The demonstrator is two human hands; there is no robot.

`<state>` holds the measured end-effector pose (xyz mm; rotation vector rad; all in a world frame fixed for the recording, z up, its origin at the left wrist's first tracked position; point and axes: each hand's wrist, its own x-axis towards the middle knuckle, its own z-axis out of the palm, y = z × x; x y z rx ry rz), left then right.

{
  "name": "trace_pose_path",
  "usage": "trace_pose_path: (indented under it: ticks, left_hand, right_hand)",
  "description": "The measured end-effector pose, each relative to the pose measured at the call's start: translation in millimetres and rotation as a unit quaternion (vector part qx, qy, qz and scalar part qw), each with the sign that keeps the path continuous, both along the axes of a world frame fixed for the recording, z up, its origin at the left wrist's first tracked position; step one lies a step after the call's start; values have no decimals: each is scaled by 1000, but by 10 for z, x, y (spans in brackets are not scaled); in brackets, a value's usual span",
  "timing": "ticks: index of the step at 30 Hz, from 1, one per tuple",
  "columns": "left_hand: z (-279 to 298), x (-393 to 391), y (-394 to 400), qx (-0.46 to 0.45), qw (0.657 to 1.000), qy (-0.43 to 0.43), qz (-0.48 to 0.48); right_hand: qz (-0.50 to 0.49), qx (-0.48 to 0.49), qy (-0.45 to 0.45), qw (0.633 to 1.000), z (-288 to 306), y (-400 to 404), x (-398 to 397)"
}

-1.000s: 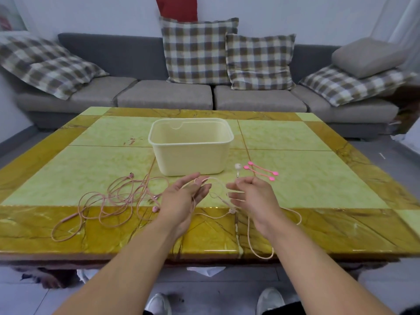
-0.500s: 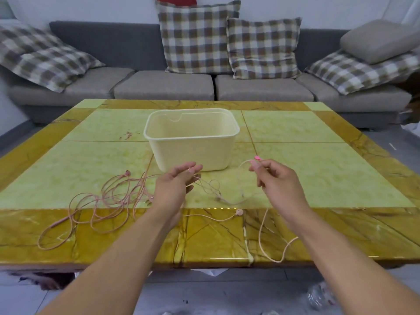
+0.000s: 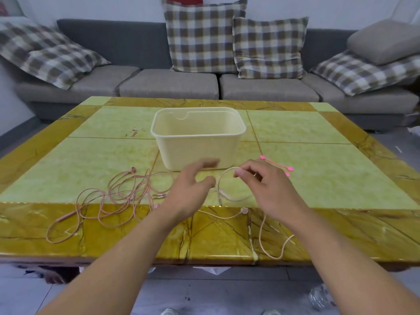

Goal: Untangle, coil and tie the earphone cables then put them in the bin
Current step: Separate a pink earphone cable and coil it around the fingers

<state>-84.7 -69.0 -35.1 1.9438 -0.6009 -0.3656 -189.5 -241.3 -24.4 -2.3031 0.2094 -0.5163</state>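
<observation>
A cream plastic bin (image 3: 197, 144) stands in the middle of the table, open at the top. A tangled pink earphone cable (image 3: 118, 194) lies to its left on the table. My right hand (image 3: 268, 189) pinches a loop of a second, paler earphone cable (image 3: 227, 194) in front of the bin; that cable trails down over the table's front edge. My left hand (image 3: 191, 189) hovers beside the loop with its fingers spread and blurred, and I cannot tell whether it touches the cable. Pink cable ties (image 3: 277, 165) lie right of the bin, partly hidden by my right hand.
The table (image 3: 318, 178) is green and yellow marble with a glossy front edge. A grey sofa (image 3: 170, 85) with plaid cushions runs behind it. A clear plastic bottle (image 3: 320, 298) lies on the floor below the front right.
My right hand has come down and in toward the left hand, bringing the cable loop with it. The left hand's fingers have spread forward. The pink ties show again.
</observation>
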Motion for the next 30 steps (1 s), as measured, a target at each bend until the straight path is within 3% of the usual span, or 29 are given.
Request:
trace_pose_path:
  ticks: [1,3,5,7,10,13,18,21,25,30]
  left_hand:
    - [4,-26,-54,-6,995,87,-51]
    - [-35,-85,-118,-37,979,182,-83]
    - [24,-231,-61,-141,955,251,-66]
    - [185,-322,53,-275,899,338,-38]
    - [286,-129,147,-425,821,379,29]
    - [284,-18,241,-462,800,376,75]
    - [270,-56,189,-468,809,349,64]
    - [244,-96,170,-433,851,295,31]
    - [66,-87,153,-216,969,118,-2]
    - [25,-239,50,-56,995,67,-41]
  right_hand:
    - [-1,0,-7,1000,5,27,-6]
    - [-8,-3,-18,1000,-5,62,18]
    - [-15,11,-22,1000,19,92,31]
    - [-19,80,-24,996,64,97,21]
    - [1,201,9,979,103,52,-40]
    - [53,261,82,960,114,59,-107]
    - [86,51,193,976,16,262,-125]
    - [129,-24,246,960,-21,353,-167]
    - [132,13,175,976,192,333,-283]
    - [63,70,30,995,267,206,-297]
